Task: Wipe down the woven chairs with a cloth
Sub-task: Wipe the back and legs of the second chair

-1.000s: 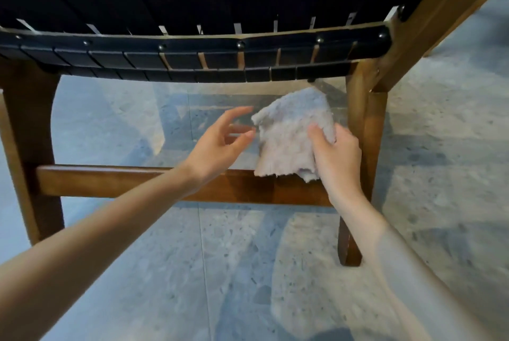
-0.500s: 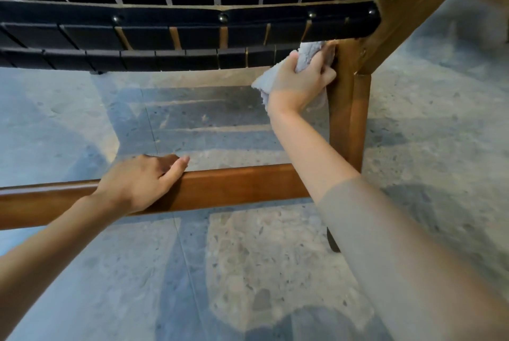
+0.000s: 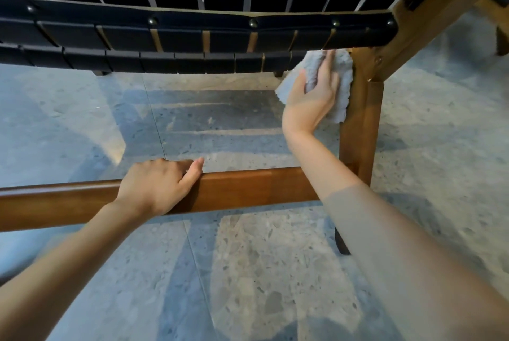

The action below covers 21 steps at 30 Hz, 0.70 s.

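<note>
A woven chair with black straps [image 3: 192, 37] and a brown wooden frame fills the top of the head view, seen from low down. My right hand [image 3: 316, 90] holds a pale fluffy cloth [image 3: 344, 79] and presses it against the top of the chair's right front leg [image 3: 360, 131], just under the strap edge; a fold of cloth sits between thumb and fingers. My left hand [image 3: 162, 183] grips the low wooden crossbar [image 3: 248, 189], fingers curled over its top and thumb along the front.
A speckled terrazzo floor [image 3: 248, 272] lies under and around the chair. A slanted wooden frame member [image 3: 440, 2] rises to the upper right, and another piece of furniture's leg [image 3: 501, 37] shows at the far right edge.
My left hand let go of the cloth and moved down onto the crossbar. My right hand lifted the cloth from the crossbar up to the top of the right leg.
</note>
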Motion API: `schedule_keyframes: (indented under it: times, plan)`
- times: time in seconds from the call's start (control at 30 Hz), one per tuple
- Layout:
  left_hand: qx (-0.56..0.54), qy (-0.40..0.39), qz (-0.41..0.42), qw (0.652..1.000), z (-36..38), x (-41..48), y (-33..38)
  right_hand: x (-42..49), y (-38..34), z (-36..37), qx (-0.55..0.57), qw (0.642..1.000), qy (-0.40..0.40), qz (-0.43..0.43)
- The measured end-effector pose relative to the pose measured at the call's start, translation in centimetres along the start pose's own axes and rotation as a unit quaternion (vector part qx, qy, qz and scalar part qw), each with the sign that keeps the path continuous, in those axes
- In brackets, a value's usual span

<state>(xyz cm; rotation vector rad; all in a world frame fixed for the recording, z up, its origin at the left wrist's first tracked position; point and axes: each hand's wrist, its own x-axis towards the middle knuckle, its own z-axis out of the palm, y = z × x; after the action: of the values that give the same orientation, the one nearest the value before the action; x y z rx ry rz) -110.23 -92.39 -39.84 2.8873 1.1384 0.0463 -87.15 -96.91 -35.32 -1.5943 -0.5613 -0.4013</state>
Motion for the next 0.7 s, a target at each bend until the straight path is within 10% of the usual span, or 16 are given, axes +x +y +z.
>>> schedule_keyframes:
  times: [0.27, 0.7]
  plan:
    - [-0.009, -0.01, 0.006, 1.0, -0.1, 0.1, -0.2, 1.1, -0.5, 0.8, -0.002, 0.993, -0.067, 0.093]
    - [-0.102, 0.062, -0.03, 0.992, -0.7, -2.8, -4.5, -4.9, -3.5, 3.8, -0.004, 0.942, -0.321, -0.097]
